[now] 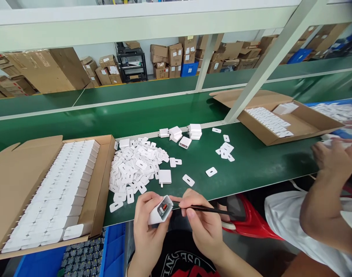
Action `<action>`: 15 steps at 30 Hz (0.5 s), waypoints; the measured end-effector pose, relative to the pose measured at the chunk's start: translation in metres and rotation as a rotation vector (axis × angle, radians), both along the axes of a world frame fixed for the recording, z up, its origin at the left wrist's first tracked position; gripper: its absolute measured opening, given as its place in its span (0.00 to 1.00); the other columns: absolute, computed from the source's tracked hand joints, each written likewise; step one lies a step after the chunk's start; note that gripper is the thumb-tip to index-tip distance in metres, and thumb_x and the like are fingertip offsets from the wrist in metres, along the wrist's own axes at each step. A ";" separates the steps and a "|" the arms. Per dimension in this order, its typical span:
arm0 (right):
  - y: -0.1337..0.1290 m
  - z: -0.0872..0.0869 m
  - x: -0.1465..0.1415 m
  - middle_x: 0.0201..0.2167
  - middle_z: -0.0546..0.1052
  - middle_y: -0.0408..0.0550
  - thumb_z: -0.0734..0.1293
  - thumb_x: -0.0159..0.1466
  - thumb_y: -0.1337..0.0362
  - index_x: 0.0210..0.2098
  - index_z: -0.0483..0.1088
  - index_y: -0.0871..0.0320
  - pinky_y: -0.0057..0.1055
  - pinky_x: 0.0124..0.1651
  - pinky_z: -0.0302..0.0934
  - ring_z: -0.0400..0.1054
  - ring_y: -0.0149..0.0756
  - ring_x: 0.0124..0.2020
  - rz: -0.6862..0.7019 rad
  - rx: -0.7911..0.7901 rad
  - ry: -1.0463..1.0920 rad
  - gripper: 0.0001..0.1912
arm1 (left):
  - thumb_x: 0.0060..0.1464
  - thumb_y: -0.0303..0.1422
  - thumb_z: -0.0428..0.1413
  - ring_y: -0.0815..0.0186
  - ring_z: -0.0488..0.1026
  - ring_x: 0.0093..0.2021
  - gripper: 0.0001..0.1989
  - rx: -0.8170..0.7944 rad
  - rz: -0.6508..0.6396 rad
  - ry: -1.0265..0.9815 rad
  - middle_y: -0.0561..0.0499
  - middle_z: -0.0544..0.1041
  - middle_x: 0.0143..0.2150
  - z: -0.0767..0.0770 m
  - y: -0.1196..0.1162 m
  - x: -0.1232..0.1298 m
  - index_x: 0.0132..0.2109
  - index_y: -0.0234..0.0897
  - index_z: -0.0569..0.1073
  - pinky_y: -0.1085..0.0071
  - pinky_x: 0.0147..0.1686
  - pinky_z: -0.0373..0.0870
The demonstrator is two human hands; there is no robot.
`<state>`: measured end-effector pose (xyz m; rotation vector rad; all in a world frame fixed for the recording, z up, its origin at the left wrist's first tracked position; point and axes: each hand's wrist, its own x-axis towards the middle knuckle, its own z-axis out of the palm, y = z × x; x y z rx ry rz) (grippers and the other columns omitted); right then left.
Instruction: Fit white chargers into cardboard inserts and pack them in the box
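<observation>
My left hand (148, 227) is wrapped round a white charger housing (157, 216), its open end facing right and showing an orange-red part inside. My right hand (203, 223) pinches black tweezers (206, 209), whose tips are close to that open end. Beyond my hands, a heap of white slotted plates (135, 165) lies on the green table (193, 192). A white charger (165, 176) rests at the heap's right edge, and several more chargers (195, 131) sit farther back. Loose slotted plates (211, 171) are scattered to the right.
At the left, an open cardboard box (103, 192) holds rows of white housings. Another open box (268, 134) stands at the right, by a slanting white post (268, 69). A person's hands (337, 156) are at the far right. Blue bins (114, 250) sit below the table edge.
</observation>
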<state>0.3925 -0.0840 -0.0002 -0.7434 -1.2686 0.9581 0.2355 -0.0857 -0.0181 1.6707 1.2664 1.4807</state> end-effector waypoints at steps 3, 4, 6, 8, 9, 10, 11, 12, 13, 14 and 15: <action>-0.001 -0.001 0.000 0.31 0.70 0.45 0.61 0.73 0.67 0.49 0.75 0.49 0.50 0.53 0.73 0.66 0.37 0.34 0.004 0.018 -0.015 0.12 | 0.59 0.28 0.63 0.59 0.75 0.49 0.17 0.002 0.000 -0.013 0.47 0.72 0.49 0.002 -0.001 0.000 0.54 0.48 0.76 0.65 0.44 0.76; -0.002 -0.001 0.000 0.31 0.70 0.45 0.61 0.73 0.67 0.49 0.75 0.49 0.51 0.54 0.73 0.66 0.37 0.34 0.009 0.023 -0.015 0.12 | 0.59 0.28 0.63 0.59 0.75 0.49 0.17 0.005 0.002 -0.014 0.47 0.72 0.49 0.002 -0.002 0.000 0.54 0.48 0.76 0.65 0.44 0.76; -0.002 -0.002 -0.001 0.32 0.71 0.45 0.61 0.73 0.68 0.50 0.75 0.48 0.51 0.54 0.72 0.65 0.37 0.35 0.017 0.028 -0.017 0.13 | 0.59 0.28 0.63 0.59 0.75 0.49 0.17 0.011 0.005 -0.010 0.47 0.72 0.49 0.003 -0.002 0.000 0.54 0.48 0.76 0.65 0.44 0.76; -0.003 -0.003 -0.001 0.32 0.70 0.45 0.60 0.73 0.68 0.50 0.75 0.48 0.51 0.55 0.72 0.65 0.38 0.35 0.019 0.038 -0.021 0.14 | 0.60 0.28 0.63 0.60 0.75 0.49 0.17 0.015 0.006 -0.008 0.47 0.72 0.49 0.003 -0.002 0.001 0.54 0.49 0.76 0.65 0.44 0.76; -0.003 -0.003 -0.001 0.32 0.70 0.45 0.60 0.73 0.69 0.50 0.74 0.49 0.51 0.55 0.72 0.64 0.38 0.35 0.018 0.043 -0.026 0.14 | 0.60 0.28 0.63 0.60 0.75 0.49 0.17 0.015 0.006 -0.008 0.47 0.72 0.49 0.004 -0.002 0.001 0.54 0.49 0.76 0.66 0.44 0.76; -0.003 -0.003 -0.001 0.32 0.70 0.45 0.60 0.72 0.69 0.49 0.74 0.49 0.51 0.55 0.72 0.64 0.38 0.36 0.017 0.048 -0.031 0.14 | 0.60 0.28 0.62 0.60 0.75 0.49 0.17 0.017 0.006 -0.006 0.47 0.72 0.49 0.004 -0.002 0.001 0.54 0.49 0.76 0.66 0.44 0.76; -0.003 -0.003 -0.001 0.32 0.70 0.46 0.60 0.72 0.70 0.49 0.74 0.49 0.51 0.55 0.72 0.64 0.38 0.36 0.014 0.053 -0.036 0.14 | 0.60 0.28 0.62 0.60 0.75 0.49 0.17 0.021 0.006 -0.003 0.48 0.72 0.49 0.004 -0.002 0.001 0.54 0.48 0.76 0.66 0.44 0.76; -0.003 -0.003 -0.001 0.32 0.70 0.46 0.61 0.72 0.70 0.49 0.74 0.49 0.51 0.55 0.72 0.64 0.38 0.36 0.012 0.056 -0.041 0.14 | 0.60 0.27 0.62 0.60 0.75 0.49 0.17 0.025 0.007 0.003 0.48 0.72 0.49 0.004 -0.002 0.001 0.54 0.48 0.76 0.66 0.44 0.76; -0.003 -0.003 -0.001 0.32 0.70 0.46 0.61 0.72 0.70 0.49 0.74 0.49 0.51 0.55 0.72 0.64 0.38 0.36 0.011 0.056 -0.046 0.14 | 0.60 0.27 0.62 0.60 0.74 0.49 0.17 0.027 0.007 0.009 0.48 0.71 0.49 0.005 -0.002 0.001 0.54 0.49 0.75 0.66 0.44 0.76; -0.003 -0.003 -0.001 0.33 0.70 0.46 0.61 0.72 0.70 0.49 0.74 0.49 0.51 0.55 0.72 0.64 0.38 0.36 0.010 0.056 -0.047 0.14 | 0.60 0.27 0.62 0.61 0.74 0.49 0.17 0.029 0.008 0.015 0.48 0.71 0.50 0.005 -0.002 0.001 0.54 0.49 0.75 0.66 0.43 0.76; -0.003 -0.004 -0.001 0.33 0.70 0.46 0.61 0.72 0.70 0.50 0.74 0.49 0.51 0.55 0.71 0.64 0.38 0.36 0.010 0.058 -0.046 0.14 | 0.60 0.26 0.62 0.61 0.74 0.49 0.18 0.031 0.007 0.020 0.48 0.71 0.50 0.005 -0.002 0.001 0.55 0.49 0.75 0.66 0.43 0.76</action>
